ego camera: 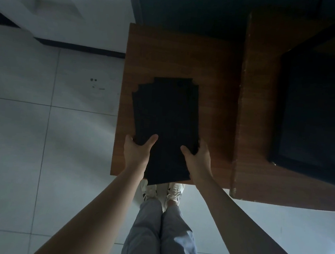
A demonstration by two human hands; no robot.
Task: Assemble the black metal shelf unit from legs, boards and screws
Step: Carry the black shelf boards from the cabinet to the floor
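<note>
The stack of black boards [165, 124] is gripped at its near end from both sides: the left hand [136, 151] is curled over the left edge with the thumb laid on top, and the right hand [197, 160] is curled round the right edge likewise. The stack is lying on the wooden counter [218, 80], its long axis running away from the person, its notched far end pointing forward and its near end overhanging the counter's front edge. Bare counter is seen beyond and on both sides; a taller wooden cabinet [255, 115] is standing well apart on the right. White tiled floor [39, 135] lies open to the left.
</note>
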